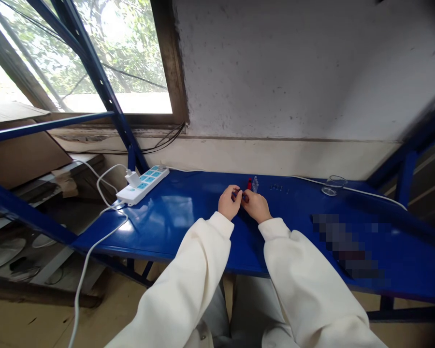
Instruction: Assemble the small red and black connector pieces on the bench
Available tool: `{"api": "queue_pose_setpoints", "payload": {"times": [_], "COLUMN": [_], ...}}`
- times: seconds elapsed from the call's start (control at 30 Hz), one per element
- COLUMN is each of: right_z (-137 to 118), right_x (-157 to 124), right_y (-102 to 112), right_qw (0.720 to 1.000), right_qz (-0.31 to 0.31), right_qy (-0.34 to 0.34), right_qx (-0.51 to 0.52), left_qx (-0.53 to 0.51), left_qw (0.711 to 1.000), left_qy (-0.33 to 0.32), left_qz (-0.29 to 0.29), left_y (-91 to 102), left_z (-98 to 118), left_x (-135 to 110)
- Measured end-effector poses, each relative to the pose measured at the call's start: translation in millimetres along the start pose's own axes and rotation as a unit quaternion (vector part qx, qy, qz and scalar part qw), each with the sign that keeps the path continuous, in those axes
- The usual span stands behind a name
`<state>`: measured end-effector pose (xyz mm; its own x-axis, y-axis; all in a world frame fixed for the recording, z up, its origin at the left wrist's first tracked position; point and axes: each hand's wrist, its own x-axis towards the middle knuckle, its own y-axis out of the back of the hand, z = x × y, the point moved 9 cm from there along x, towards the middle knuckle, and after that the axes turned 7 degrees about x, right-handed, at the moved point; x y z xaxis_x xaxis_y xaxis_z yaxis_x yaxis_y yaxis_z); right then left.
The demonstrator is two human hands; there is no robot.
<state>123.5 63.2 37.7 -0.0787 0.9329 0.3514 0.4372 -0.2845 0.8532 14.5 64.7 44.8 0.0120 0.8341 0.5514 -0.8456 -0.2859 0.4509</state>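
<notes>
held piece: a small dark part with a touch of red, pinched between the fingertips of both hands, low over the middle of the blue table.
left hand: curled, fingertips closed on the near-left end of the piece.
right hand: curled likewise, fingertips closed on its other end; the two hands touch.
just beyond: a red piece and a clear piece stand upright side by side, near the knuckles.
further right: a row of tiny dark bits, then a clear round dish.
far left: white power strip with a plug in it.
doing it well: likely best to keep wrists rested on the table, grip light, and avoid knocking the upright pieces.
</notes>
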Motion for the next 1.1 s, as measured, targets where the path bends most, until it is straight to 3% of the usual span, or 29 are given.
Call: {"api": "queue_pose_setpoints", "payload": {"times": [0.27,0.5,0.63,0.93,1.1], "right_z": [-5.3,-5.6,-3.5,-3.4,-3.5], "right_x": [-1.1,-0.6,0.1,-1.3,-2.3], "right_y": [4.8,7.8,5.4,4.7,3.6], "right_qw": [0.998,0.994,0.994,0.993,0.991], "right_qz": [0.022,0.037,0.039,0.057,0.060], "right_qy": [0.019,0.039,0.052,0.084,0.081], "right_qx": [0.059,0.094,0.086,0.066,0.083], "left_qx": [-0.001,-0.079,-0.118,-0.138,-0.080], "left_qw": [1.000,0.993,0.985,0.982,0.989], "left_qy": [-0.017,0.089,0.117,0.115,0.075], "left_qz": [-0.011,-0.023,-0.041,-0.065,-0.096], "left_y": [-3.4,-8.3,-13.2,-21.7,-16.1], "left_z": [-1.7,-29.8,-37.2,-41.5,-31.4], "left_x": [1.9,6.7,6.4,5.3,11.6]}}
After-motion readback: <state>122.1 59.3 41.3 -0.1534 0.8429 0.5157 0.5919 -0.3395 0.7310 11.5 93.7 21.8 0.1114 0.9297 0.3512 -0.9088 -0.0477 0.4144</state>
